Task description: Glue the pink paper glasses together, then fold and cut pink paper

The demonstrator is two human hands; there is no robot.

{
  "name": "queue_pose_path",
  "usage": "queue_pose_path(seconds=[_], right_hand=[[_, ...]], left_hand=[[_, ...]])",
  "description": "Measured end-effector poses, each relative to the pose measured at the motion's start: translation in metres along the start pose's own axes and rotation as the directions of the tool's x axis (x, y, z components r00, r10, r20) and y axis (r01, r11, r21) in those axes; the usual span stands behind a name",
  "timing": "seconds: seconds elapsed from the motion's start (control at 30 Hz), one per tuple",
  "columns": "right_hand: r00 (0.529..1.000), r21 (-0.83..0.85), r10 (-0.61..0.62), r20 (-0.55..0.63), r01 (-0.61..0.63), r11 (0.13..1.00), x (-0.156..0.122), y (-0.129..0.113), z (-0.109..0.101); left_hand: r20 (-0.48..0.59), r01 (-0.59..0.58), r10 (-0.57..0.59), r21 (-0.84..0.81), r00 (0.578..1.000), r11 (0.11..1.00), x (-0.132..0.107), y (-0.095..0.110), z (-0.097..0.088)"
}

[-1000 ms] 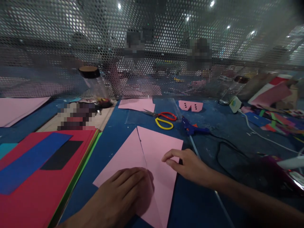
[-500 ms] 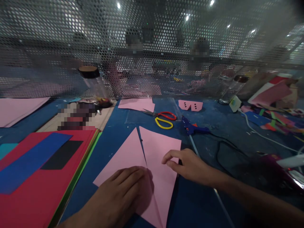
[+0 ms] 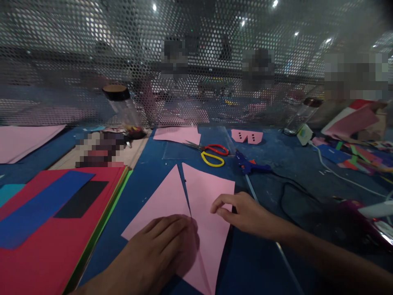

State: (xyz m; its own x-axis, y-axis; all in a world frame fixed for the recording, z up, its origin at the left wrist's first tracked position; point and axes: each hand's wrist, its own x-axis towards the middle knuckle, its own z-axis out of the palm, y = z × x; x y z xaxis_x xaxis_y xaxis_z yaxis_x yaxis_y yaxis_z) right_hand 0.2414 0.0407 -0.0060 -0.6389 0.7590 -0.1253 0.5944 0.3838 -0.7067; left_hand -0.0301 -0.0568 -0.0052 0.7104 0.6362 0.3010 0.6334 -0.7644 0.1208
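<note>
A pink paper sheet (image 3: 172, 196) lies on the blue table with two flaps folded so their edges meet along a middle crease. My left hand (image 3: 159, 254) lies flat on the lower middle of the paper, fingers stretched out and pressing it down. My right hand (image 3: 242, 213) reaches in from the right and pinches the right flap (image 3: 205, 192) near its edge between thumb and forefinger.
A stack of red, blue and black sheets (image 3: 49, 213) sits at the left. Red-and-yellow scissors (image 3: 211, 155), a blue glue gun (image 3: 250, 164) with its black cord, pink cut pieces (image 3: 247, 136), a jar (image 3: 123, 108) and paper scraps (image 3: 353, 157) lie beyond. A perforated metal screen (image 3: 196, 61) closes the back.
The right flap has shifted slightly to the right, opening a thin dark gap along the middle crease. Both hands stay almost where they were.
</note>
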Motion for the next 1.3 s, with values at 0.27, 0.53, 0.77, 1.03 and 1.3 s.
queue_pose_path(seconds=[0.27, 0.53, 0.77, 1.03, 1.3], right_hand=[[0.994, 0.034, -0.105, 0.01, 0.104, 0.994, -0.004, -0.007, 0.001], [0.998, 0.051, -0.011, -0.061, 0.014, 0.999, 0.0, -0.008, 0.009], [0.998, 0.017, 0.017, -0.065, -0.016, 1.0, 0.001, -0.01, 0.009], [0.999, -0.02, 0.024, -0.04, -0.025, 0.999, 0.0, -0.015, 0.006], [1.0, -0.013, 0.013, -0.027, -0.013, 1.0, 0.001, -0.012, 0.007]], left_hand=[[0.044, -0.016, 0.017, -0.017, 0.999, 1.0, 0.003, 0.0, -0.002], [0.031, -0.025, 0.027, -0.053, 0.999, 0.998, 0.001, -0.002, -0.003], [0.055, -0.015, 0.016, -0.01, 0.998, 1.0, -0.001, -0.004, 0.002], [0.043, 0.008, -0.007, -0.021, 0.999, 1.0, 0.0, -0.004, 0.004], [0.035, 0.025, -0.024, -0.028, 0.999, 0.999, -0.001, -0.003, 0.005]])
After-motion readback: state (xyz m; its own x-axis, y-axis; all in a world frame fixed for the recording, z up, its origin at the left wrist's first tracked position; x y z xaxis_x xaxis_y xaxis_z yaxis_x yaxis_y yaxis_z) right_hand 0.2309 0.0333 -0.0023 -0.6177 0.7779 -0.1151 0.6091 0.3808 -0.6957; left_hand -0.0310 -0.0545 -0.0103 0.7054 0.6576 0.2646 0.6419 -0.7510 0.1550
